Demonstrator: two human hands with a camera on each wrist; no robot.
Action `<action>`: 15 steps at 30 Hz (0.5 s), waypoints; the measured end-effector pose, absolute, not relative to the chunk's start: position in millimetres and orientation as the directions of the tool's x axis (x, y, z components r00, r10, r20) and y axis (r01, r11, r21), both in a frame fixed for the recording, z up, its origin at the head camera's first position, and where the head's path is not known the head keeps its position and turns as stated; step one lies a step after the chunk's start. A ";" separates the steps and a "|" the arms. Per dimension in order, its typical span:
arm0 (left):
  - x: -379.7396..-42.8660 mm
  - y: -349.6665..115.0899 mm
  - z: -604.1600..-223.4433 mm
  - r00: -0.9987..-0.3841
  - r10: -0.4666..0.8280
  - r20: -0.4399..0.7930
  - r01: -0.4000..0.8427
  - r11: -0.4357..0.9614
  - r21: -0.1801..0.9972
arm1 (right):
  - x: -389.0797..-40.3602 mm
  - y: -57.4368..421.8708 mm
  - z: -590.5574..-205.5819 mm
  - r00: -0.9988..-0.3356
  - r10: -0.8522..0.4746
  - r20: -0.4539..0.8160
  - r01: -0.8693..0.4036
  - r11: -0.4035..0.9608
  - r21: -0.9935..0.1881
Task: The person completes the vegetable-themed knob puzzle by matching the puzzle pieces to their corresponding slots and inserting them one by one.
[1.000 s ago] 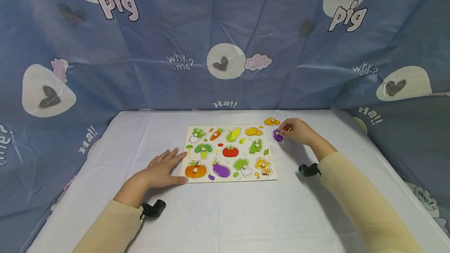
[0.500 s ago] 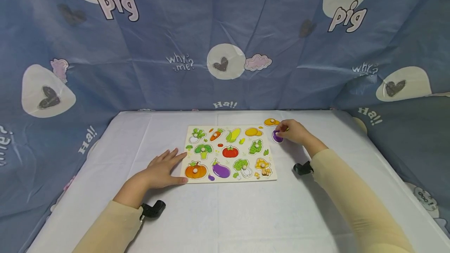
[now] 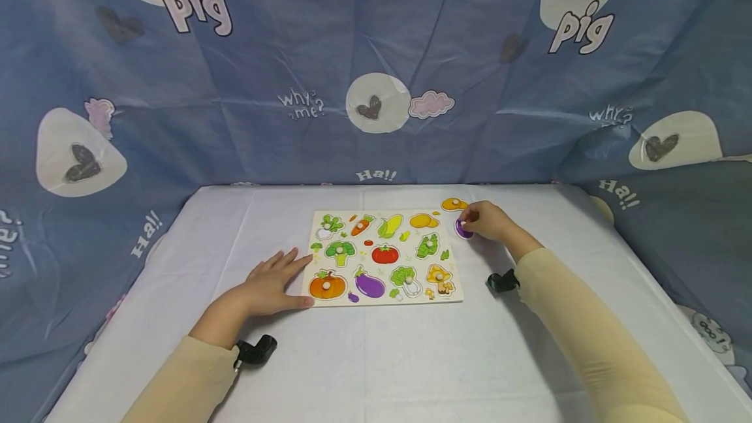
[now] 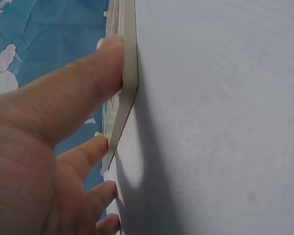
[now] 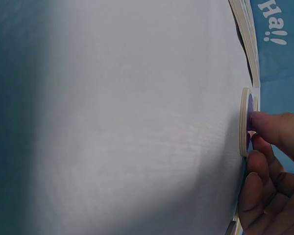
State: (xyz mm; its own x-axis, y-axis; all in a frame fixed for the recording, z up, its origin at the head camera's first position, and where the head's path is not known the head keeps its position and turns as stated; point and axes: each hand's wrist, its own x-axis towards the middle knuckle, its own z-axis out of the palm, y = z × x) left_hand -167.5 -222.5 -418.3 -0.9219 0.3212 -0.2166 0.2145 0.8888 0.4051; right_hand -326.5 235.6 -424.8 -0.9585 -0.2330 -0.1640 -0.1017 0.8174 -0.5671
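My right hand [image 3: 492,222] pinches the knob of a purple eggplant puzzle piece [image 3: 464,232] just right of the board, with thumb and fingertips. In the right wrist view the eggplant piece's pale wooden edge [image 5: 243,122] is low over the white cloth, and the thumb [image 5: 279,128] meets its top. My left hand [image 3: 267,287] lies with fingers spread at the left edge of a vegetable puzzle board [image 3: 352,303]. Its thumb [image 4: 83,85] rests on the board's near corner. Knobbed pieces such as the pumpkin [image 3: 335,290] and broccoli [image 3: 346,249] sit in the board.
A knobbed potato piece [image 3: 450,204] lies behind the eggplant piece, off the board's back right corner. The pictures of eggplant [image 3: 369,283], tomato [image 3: 384,254], corn [image 3: 389,226] and potato [image 3: 420,220] show no knobs. A blue printed cloth [image 3: 376,149] rises behind the table.
My right hand and forearm have shifted slightly left, bringing the fingers farther over the eggplant piece. A bit of yellow seen by the fingers is now covered. The left hand has stayed put.
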 end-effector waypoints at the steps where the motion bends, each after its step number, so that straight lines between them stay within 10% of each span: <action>1: -167.4 -222.4 -418.0 -0.922 0.322 -0.216 0.215 0.889 0.405 | -326.4 235.5 -424.2 -0.958 -0.232 -0.169 -0.098 0.818 -0.566; 15: -166.7 -221.4 -416.1 -0.922 0.314 -0.225 0.203 0.889 0.410 | -325.4 236.8 -420.1 -0.945 -0.256 -0.206 -0.093 0.809 -0.581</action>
